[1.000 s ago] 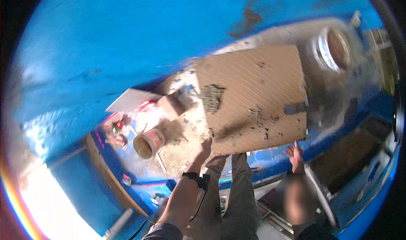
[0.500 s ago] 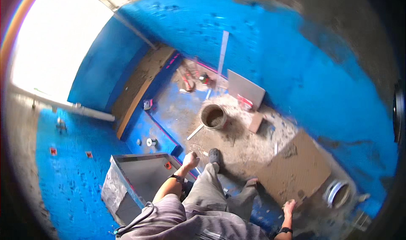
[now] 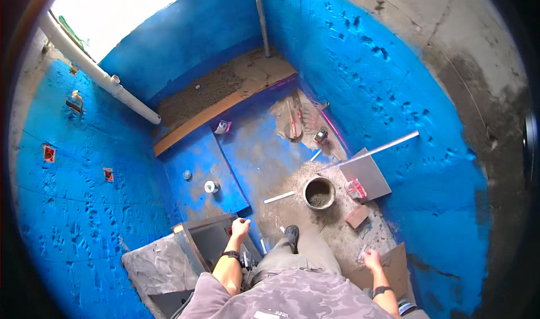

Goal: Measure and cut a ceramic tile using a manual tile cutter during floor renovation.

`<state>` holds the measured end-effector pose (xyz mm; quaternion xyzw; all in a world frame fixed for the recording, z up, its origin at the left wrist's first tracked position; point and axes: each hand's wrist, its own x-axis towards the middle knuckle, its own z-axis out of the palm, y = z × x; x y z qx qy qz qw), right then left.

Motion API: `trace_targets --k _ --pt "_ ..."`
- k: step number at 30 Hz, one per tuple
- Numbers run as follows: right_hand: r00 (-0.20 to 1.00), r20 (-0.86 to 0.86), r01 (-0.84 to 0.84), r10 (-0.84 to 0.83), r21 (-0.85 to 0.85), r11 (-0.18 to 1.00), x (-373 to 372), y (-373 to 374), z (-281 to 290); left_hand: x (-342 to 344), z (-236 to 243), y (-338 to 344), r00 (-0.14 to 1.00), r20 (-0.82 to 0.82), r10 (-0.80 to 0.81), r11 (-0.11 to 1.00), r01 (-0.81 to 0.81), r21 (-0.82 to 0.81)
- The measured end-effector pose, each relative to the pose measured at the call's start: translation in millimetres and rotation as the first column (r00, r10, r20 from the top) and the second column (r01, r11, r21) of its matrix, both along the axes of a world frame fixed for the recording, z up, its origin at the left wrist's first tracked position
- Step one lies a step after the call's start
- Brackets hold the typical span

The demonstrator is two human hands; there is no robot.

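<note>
**Bare hands hung on the bucket's near side**

The bucket [image 3: 319,182] stood upright on the floor, grey mix inside. Nearer the person and left of it, the left hand [image 3: 241,227] was curled into a loose fist above the edge of a grey open box [image 3: 209,241]. Nearer and right of the bucket, the right hand [image 3: 371,259] had bent fingers beside the cardboard sheet [image 3: 397,263]; whether it grasped anything could not be told. Right of the bucket lay a reddish block [image 3: 356,216] and a red-and-white packet [image 3: 355,189]; left, a white strip [image 3: 279,197].
</note>
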<state>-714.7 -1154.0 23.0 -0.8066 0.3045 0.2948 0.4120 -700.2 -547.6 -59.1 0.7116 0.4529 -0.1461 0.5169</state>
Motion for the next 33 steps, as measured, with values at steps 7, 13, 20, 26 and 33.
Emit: trace_targets --k 7,13,20,26,33 --pt "0.958 0.029 -0.276 0.287 -0.190 0.942 190.8 92.9 -34.5 96.9 -3.5 73.1 0.968 -0.053 0.247 0.939 -0.252 -0.235" --pt "0.853 -0.032 -0.492 0.521 -0.386 0.780 342.8 172.7 -126.1 201.3 -44.3 181.3 0.909 -0.083 0.409 0.881 -0.417 -0.224" --pt "0.781 0.207 -0.535 0.589 -0.264 0.802 634.9 323.6 -209.5 375.8 -98.7 327.2 0.981 -0.131 0.143 0.984 -0.126 0.128" --pt "0.933 0.134 -0.332 0.334 -0.035 0.943 866.8 489.5 -273.2 557.8 -197.6 409.2 0.986 0.051 0.156 0.984 -0.160 0.073" --pt "0.814 0.240 -0.320 0.529 -0.575 0.753 1027.4 522.6 -564.3 716.2 -411.1 503.3 0.969 0.242 -0.042 0.959 -0.029 0.283"
